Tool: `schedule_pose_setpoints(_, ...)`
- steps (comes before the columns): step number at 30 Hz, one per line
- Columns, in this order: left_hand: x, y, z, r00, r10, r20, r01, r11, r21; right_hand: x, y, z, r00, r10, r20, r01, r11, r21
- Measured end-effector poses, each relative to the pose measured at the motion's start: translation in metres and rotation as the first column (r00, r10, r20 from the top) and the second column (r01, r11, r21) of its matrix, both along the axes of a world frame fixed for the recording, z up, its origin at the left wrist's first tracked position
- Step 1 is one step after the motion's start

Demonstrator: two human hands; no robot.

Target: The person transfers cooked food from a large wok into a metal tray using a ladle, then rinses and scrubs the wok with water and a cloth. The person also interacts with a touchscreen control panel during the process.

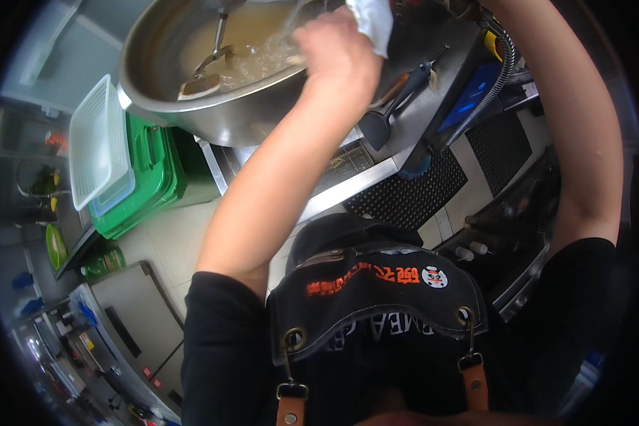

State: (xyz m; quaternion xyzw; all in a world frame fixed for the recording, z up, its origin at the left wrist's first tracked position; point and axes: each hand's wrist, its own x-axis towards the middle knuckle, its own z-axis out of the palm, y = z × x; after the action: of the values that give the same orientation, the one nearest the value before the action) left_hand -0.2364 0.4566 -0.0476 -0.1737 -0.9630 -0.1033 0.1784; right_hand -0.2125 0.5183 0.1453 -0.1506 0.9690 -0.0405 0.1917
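Observation:
My left hand [338,45], blurred, is over the near rim of a large stainless steel cooking pot [234,122]. It appears closed around a white cloth-like piece [374,24], though its fingers are partly hidden. Cloudy brownish water [250,32] lies in the pot, and a thin stream falls in near my fingers. A metal stirring arm [218,40] reaches down into the water, with a scraper paddle [199,87] at its lower end. My right hand is out of view past the top edge; its forearm [570,80] reaches up beside a flexible metal hose [492,88].
A dark spatula [381,128] and a wooden-handled tool [394,89] lie on the steel counter right of the pot. On the left, a white plastic basket [98,144] rests on a green lidded bin [154,165]. Black perforated mats [415,191] cover part of the tiled floor.

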Motion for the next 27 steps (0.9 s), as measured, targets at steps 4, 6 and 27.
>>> schedule_pose_setpoints(4,-0.02,0.036,-0.002,0.97,0.204,0.135,-0.209,0.978,0.023,-0.016,-0.009,-0.009,0.997,0.054,-0.053,-0.051,0.997,0.056)
schedule_pose_setpoints(6,-0.02,0.021,0.0,0.985,0.002,0.175,-0.016,0.997,0.078,-0.028,-0.002,-0.019,0.999,0.024,-0.035,-0.02,0.996,0.087)
schedule_pose_setpoints(27,-0.066,-0.304,0.062,0.755,-0.341,0.56,0.451,0.89,-0.065,-0.014,-0.077,-0.028,0.966,-0.254,0.046,0.243,0.955,0.169)
